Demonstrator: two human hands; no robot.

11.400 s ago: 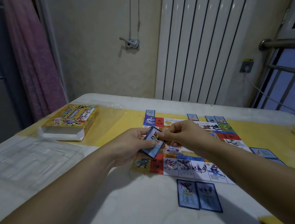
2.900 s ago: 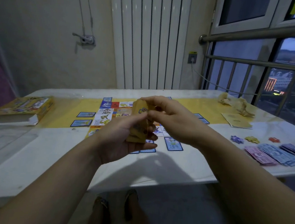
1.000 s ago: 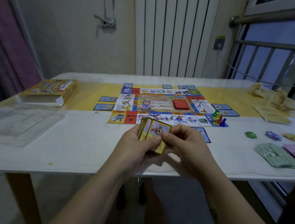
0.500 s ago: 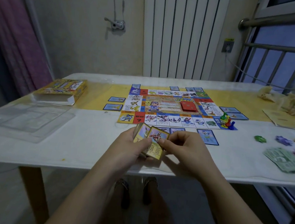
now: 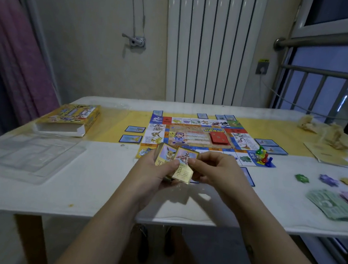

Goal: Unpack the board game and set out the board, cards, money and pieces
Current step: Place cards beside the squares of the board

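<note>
Gripping gold cards (image 5: pixel 173 163), both hands; card print too small to read.

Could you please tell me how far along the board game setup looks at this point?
Mostly done: the board lies flat with a red deck on it, pawns on one corner, blue cards around it and money at the right. In hand: the left hand holds gold cards while the right hand pulls one. Left: placing those.
</note>
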